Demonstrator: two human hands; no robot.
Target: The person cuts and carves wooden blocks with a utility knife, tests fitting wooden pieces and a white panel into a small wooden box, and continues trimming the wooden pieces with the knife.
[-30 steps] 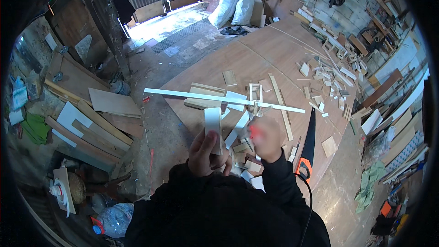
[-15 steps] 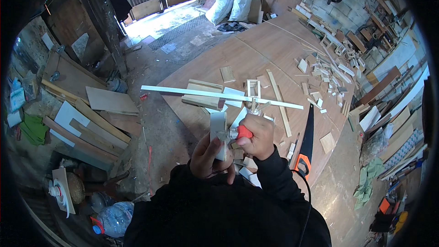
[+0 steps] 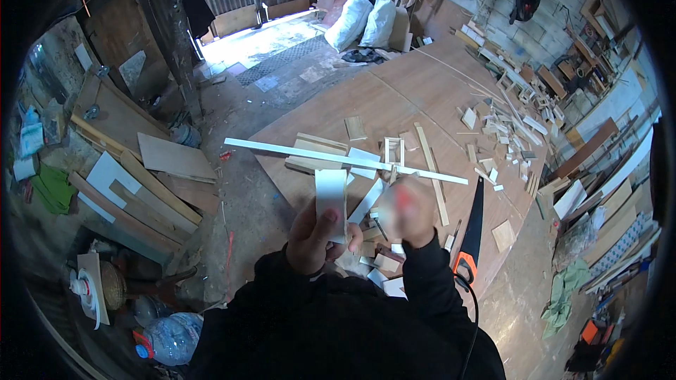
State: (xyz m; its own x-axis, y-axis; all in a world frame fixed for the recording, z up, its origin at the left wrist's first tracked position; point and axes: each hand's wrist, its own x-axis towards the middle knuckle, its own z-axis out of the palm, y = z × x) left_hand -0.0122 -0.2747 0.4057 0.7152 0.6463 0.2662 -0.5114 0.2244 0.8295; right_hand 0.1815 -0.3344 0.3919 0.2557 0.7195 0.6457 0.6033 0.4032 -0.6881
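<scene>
A short white-faced wooden block (image 3: pixel 331 193) stands upright in my left hand (image 3: pixel 311 239), the thumb pressing its face and the fingers curled behind. To its right, my right hand (image 3: pixel 410 212) is closed and smeared by motion. A red-handled tool (image 3: pixel 403 202) shows in it as a blur; its exact kind cannot be made out. Just beyond the hands lies a long white strip of wood (image 3: pixel 296 150), crossing over a small wooden frame (image 3: pixel 393 149) and some boards (image 3: pixel 317 151). Small offcuts (image 3: pixel 386 260) lie below and between my hands.
A handsaw (image 3: pixel 473 229) with an orange handle lies right of my right hand on the large wooden table (image 3: pixel 338 105). Scrap wood (image 3: pixel 510 127) is heaped at the far right. Boards (image 3: pixel 176 151) lean at left, near a large plastic bottle (image 3: pixel 172 338).
My right hand has moved right, away from the block, taking the red-handled tool off its face. My left hand still grips the block. The whole view has shifted slightly.
</scene>
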